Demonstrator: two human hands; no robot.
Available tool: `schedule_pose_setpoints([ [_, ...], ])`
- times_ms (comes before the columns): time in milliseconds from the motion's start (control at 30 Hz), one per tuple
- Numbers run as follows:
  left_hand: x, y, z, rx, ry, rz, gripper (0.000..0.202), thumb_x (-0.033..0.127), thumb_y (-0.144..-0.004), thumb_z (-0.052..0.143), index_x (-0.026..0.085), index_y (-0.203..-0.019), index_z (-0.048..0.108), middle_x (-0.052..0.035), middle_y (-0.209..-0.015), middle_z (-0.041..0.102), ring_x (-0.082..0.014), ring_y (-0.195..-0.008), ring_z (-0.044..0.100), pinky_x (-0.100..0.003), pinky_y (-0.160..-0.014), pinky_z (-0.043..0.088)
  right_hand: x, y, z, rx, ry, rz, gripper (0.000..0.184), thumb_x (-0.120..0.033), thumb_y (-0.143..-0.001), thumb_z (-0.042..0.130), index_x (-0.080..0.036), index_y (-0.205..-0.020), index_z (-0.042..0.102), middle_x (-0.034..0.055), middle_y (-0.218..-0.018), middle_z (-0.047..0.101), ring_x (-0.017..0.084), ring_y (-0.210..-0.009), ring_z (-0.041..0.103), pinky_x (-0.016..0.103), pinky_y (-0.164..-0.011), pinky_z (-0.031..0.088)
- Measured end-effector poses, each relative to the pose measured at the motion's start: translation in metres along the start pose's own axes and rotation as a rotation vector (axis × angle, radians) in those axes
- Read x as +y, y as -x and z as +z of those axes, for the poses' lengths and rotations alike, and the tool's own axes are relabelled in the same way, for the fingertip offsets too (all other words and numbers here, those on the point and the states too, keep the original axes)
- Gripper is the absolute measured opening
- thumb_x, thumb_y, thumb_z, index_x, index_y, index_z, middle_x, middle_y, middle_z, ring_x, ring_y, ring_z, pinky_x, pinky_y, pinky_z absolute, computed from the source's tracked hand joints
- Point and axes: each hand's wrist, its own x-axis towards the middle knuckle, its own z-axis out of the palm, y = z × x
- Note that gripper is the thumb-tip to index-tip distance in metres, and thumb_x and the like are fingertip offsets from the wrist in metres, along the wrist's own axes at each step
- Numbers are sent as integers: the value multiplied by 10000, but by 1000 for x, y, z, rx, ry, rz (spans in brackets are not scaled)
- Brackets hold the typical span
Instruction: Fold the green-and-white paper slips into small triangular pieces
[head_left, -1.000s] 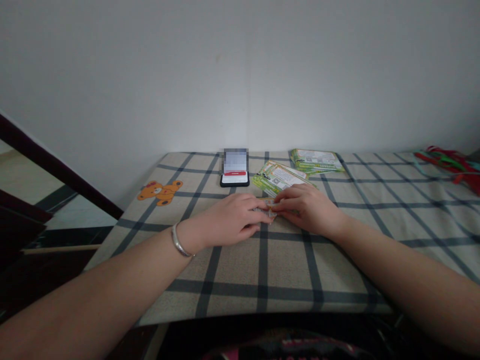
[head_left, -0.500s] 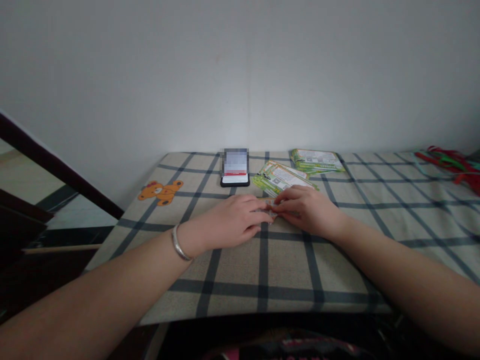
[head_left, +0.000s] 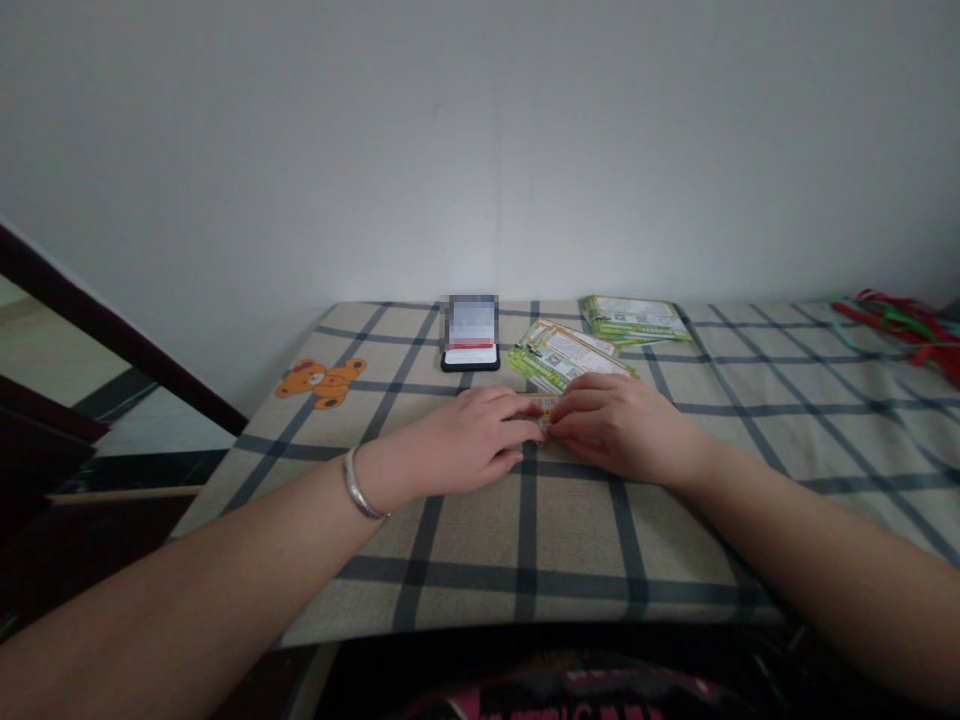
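My left hand (head_left: 465, 440) and my right hand (head_left: 619, 425) meet at the middle of a checked tablecloth (head_left: 570, 530). Between their fingertips lies a small piece of printed paper (head_left: 541, 408), mostly hidden under the fingers. Both hands are curled, fingers pressed together on the paper. A silver bangle (head_left: 358, 485) sits on my left wrist. Just behind my right hand lies a loose pile of green and white leaflets (head_left: 559, 355).
A second leaflet stack (head_left: 634, 318) lies at the back by the wall. A black phone (head_left: 471, 335) with a lit screen rests to its left. An orange bear print (head_left: 321, 380) marks the cloth's left side. Red and green ribbons (head_left: 900, 325) lie far right.
The hands have barely shifted; my right hand's fingers have drawn a little closer to the left hand over the paper.
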Motion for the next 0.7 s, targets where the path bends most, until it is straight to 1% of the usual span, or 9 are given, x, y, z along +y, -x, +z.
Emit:
schedule_pose_setpoints([
  [100, 0, 0, 0, -1, -19, -8, 255, 219, -902, 547, 222, -1144, 626, -83, -1279, 575, -250, -1207, 511, -456, -1047, 416, -1, 0, 0, -16, 28, 2, 263, -286, -973, 480, -220, -986, 735, 54, -953, 733, 213, -934, 609, 359, -817, 460],
  [233, 1, 0, 0, 1, -19, -17, 232, 219, -895, 554, 221, -1112, 637, -82, -1275, 581, -252, -1205, 516, -456, -1037, 420, -2, 1, -1, 3, 16, 15, 234, -273, -951, 511, -231, -1026, 729, 50, -939, 734, 202, -913, 625, 344, -801, 461],
  [333, 1, 0, 0, 9, -19, -15, 238, 221, -897, 551, 226, -1117, 640, -85, -1271, 581, -252, -1192, 524, -456, -1029, 425, -3, 1, -1, 5, 3, 14, 230, -270, -946, 518, -236, -1001, 739, 51, -942, 732, 202, -919, 622, 343, -803, 464],
  [433, 2, 0, 0, 17, -36, -4, 231, 218, -899, 548, 232, -1108, 646, -82, -1244, 589, -259, -1180, 524, -460, -1016, 432, -3, 0, -1, 9, 40, -3, 234, -276, -948, 518, -233, -963, 748, 55, -962, 728, 205, -910, 617, 347, -792, 467],
  [567, 1, -1, 1, -4, -21, 0, 233, 211, -897, 547, 244, -1104, 650, -68, -1216, 597, -260, -1173, 520, -460, -1012, 439, 0, 0, -2, -5, 73, -23, 240, -299, -951, 526, -238, -916, 756, 53, -998, 722, 204, -911, 614, 340, -787, 466],
  [700, 1, -1, 1, -20, 8, -13, 261, 222, -903, 546, 257, -1141, 647, -69, -1267, 577, -251, -1196, 511, -466, -1045, 418, 4, 4, -4, -16, 49, 5, 195, -313, -926, 577, -305, -1020, 748, 36, -1070, 704, 205, -951, 608, 337, -799, 464],
])
